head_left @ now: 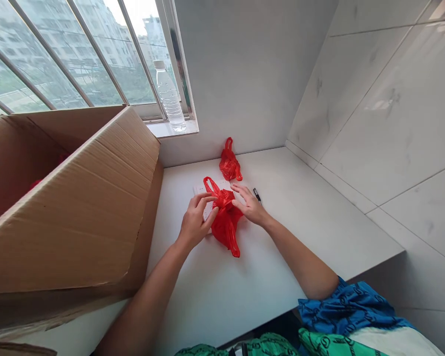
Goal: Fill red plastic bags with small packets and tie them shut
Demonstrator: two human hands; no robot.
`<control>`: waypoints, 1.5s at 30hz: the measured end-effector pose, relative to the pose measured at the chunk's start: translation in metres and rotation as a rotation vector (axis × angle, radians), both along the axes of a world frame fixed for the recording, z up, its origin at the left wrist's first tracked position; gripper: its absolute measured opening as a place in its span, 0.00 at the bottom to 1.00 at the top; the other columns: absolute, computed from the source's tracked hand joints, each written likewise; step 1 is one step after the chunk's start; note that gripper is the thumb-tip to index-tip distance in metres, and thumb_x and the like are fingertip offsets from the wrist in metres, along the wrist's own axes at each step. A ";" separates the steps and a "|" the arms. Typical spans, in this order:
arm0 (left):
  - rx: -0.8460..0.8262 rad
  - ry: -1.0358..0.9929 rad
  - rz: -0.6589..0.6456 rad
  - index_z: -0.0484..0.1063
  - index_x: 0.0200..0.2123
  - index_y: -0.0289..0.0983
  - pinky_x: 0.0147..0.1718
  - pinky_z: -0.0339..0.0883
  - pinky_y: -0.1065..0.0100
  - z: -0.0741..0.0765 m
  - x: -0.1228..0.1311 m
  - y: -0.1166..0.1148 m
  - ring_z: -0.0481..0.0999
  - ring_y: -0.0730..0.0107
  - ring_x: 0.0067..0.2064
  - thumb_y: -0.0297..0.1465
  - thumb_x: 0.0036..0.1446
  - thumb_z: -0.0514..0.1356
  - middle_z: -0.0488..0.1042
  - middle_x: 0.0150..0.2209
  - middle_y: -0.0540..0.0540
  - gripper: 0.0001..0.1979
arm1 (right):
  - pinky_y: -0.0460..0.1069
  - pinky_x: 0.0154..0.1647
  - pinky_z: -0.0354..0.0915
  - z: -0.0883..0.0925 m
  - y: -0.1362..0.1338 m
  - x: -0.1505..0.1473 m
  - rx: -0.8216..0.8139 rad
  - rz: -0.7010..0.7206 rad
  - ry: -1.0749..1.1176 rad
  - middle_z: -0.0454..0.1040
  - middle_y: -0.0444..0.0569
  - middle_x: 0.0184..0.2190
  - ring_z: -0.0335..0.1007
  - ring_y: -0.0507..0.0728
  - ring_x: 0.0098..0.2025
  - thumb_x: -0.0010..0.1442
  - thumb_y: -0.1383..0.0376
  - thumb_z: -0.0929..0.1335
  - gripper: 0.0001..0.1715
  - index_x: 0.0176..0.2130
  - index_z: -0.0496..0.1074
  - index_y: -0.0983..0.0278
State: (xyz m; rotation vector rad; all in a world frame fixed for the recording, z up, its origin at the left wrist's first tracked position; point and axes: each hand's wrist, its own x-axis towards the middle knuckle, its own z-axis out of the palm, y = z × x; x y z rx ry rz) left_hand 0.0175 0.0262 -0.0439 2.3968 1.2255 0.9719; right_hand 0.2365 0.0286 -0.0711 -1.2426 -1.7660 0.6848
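A crumpled red plastic bag (226, 222) lies on the white countertop (222, 306), with its loop handle raised. My left hand (196, 220) curls around the bag's gathered top. My right hand (250, 205) comes in from the right, its spread fingers touching the same bundle. Under the bag lies a sheet of white dotted paper (207, 207), mostly hidden. A second red plastic bag (230, 163) sits bunched near the back wall. A black-and-silver pen (257, 196) lies just beyond my right hand.
A large open cardboard box (77, 207) fills the left side, with something red inside it. A plastic water bottle (169, 96) stands on the windowsill behind it. Tiled walls rise at the right and a barred window at the back left.
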 end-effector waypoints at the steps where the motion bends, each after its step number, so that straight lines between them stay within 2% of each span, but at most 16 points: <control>1: 0.014 0.020 0.008 0.66 0.59 0.40 0.60 0.62 0.57 -0.004 0.007 0.001 0.65 0.59 0.63 0.37 0.67 0.52 0.65 0.62 0.40 0.19 | 0.57 0.70 0.52 -0.003 -0.001 -0.006 0.020 -0.029 -0.083 0.55 0.55 0.70 0.50 0.59 0.71 0.68 0.58 0.61 0.32 0.67 0.59 0.64; 4: -0.029 0.171 -0.027 0.55 0.68 0.33 0.67 0.52 0.51 -0.025 0.025 0.010 0.54 0.55 0.70 0.32 0.67 0.48 0.55 0.69 0.36 0.28 | 0.62 0.73 0.40 -0.018 -0.005 -0.028 0.007 -0.098 -0.386 0.46 0.55 0.72 0.39 0.59 0.74 0.70 0.61 0.55 0.34 0.71 0.50 0.68; 7: -0.105 0.254 -0.042 0.49 0.70 0.31 0.69 0.47 0.50 -0.047 0.032 0.019 0.47 0.56 0.72 0.31 0.66 0.44 0.50 0.71 0.36 0.30 | 0.65 0.73 0.35 -0.028 -0.008 -0.041 -0.016 -0.145 -0.595 0.42 0.53 0.73 0.35 0.59 0.75 0.71 0.63 0.53 0.34 0.72 0.45 0.70; 9: -0.116 0.260 -0.052 0.47 0.71 0.32 0.70 0.45 0.50 -0.055 0.031 0.022 0.46 0.58 0.73 0.32 0.67 0.43 0.48 0.72 0.38 0.31 | 0.65 0.73 0.34 -0.029 -0.009 -0.042 -0.019 -0.162 -0.657 0.39 0.52 0.73 0.34 0.58 0.75 0.71 0.62 0.52 0.34 0.72 0.43 0.70; 15: -0.141 0.311 -0.057 0.48 0.71 0.28 0.70 0.44 0.51 -0.054 0.027 0.020 0.44 0.59 0.73 0.32 0.67 0.41 0.47 0.72 0.38 0.31 | 0.64 0.73 0.34 -0.031 -0.007 -0.040 -0.061 -0.167 -0.685 0.36 0.51 0.74 0.31 0.57 0.75 0.71 0.62 0.52 0.35 0.72 0.41 0.70; 25: -0.116 0.273 -0.037 0.48 0.71 0.33 0.70 0.44 0.51 -0.059 0.027 0.018 0.47 0.60 0.73 0.30 0.67 0.43 0.47 0.72 0.39 0.30 | 0.67 0.72 0.33 -0.035 -0.009 -0.044 -0.012 -0.191 -0.587 0.41 0.53 0.73 0.35 0.59 0.75 0.70 0.62 0.54 0.35 0.72 0.44 0.65; 31: -0.174 0.214 -0.018 0.51 0.70 0.36 0.70 0.44 0.52 -0.056 0.029 0.015 0.48 0.61 0.72 0.32 0.67 0.44 0.51 0.71 0.41 0.29 | 0.66 0.72 0.34 -0.038 -0.009 -0.042 -0.020 -0.171 -0.486 0.42 0.52 0.73 0.35 0.59 0.75 0.71 0.60 0.55 0.34 0.72 0.46 0.62; 33: -0.190 0.080 0.012 0.55 0.69 0.37 0.68 0.48 0.53 -0.054 0.025 0.015 0.52 0.61 0.71 0.33 0.67 0.46 0.54 0.70 0.41 0.28 | 0.65 0.72 0.38 -0.035 -0.007 -0.035 -0.039 -0.169 -0.353 0.45 0.55 0.73 0.39 0.59 0.74 0.71 0.57 0.55 0.34 0.71 0.49 0.63; 35: -0.184 -0.111 0.116 0.60 0.65 0.37 0.65 0.56 0.55 -0.049 0.017 0.014 0.60 0.61 0.68 0.36 0.67 0.47 0.61 0.67 0.38 0.26 | 0.62 0.71 0.45 -0.030 -0.005 -0.024 -0.013 -0.197 -0.166 0.51 0.58 0.71 0.45 0.59 0.72 0.71 0.53 0.55 0.35 0.69 0.54 0.66; 37: -0.174 -0.221 0.249 0.67 0.59 0.36 0.56 0.65 0.59 -0.039 0.008 0.011 0.69 0.60 0.60 0.38 0.67 0.47 0.69 0.60 0.37 0.23 | 0.59 0.70 0.51 -0.023 -0.003 -0.010 0.065 -0.241 0.008 0.59 0.61 0.67 0.52 0.59 0.70 0.70 0.52 0.55 0.34 0.66 0.60 0.68; 38: -0.189 -0.206 0.302 0.70 0.55 0.36 0.51 0.67 0.60 -0.032 0.004 0.010 0.73 0.60 0.55 0.39 0.66 0.47 0.73 0.55 0.38 0.22 | 0.58 0.69 0.53 -0.020 -0.002 -0.002 0.103 -0.260 0.074 0.62 0.61 0.65 0.56 0.59 0.68 0.70 0.52 0.56 0.33 0.64 0.62 0.68; 40: -0.265 -0.045 0.364 0.74 0.45 0.38 0.41 0.68 0.63 -0.015 -0.002 0.007 0.77 0.59 0.45 0.44 0.66 0.48 0.78 0.44 0.41 0.21 | 0.58 0.66 0.58 -0.014 0.000 0.011 0.138 -0.292 0.166 0.68 0.60 0.59 0.62 0.60 0.63 0.69 0.51 0.57 0.30 0.60 0.66 0.66; 42: -0.336 0.185 0.402 0.75 0.36 0.40 0.35 0.64 0.64 0.003 -0.001 0.006 0.77 0.58 0.38 0.50 0.65 0.46 0.79 0.35 0.43 0.25 | 0.58 0.61 0.62 -0.010 0.001 0.020 0.125 -0.313 0.225 0.71 0.58 0.56 0.67 0.60 0.59 0.68 0.51 0.59 0.28 0.56 0.70 0.64; 45: -0.357 0.450 0.420 0.74 0.31 0.40 0.35 0.62 0.63 0.023 0.012 0.008 0.77 0.54 0.37 0.56 0.63 0.43 0.78 0.34 0.41 0.31 | 0.57 0.56 0.66 -0.008 0.003 0.028 0.084 -0.336 0.276 0.75 0.55 0.52 0.70 0.60 0.54 0.68 0.50 0.60 0.24 0.50 0.73 0.62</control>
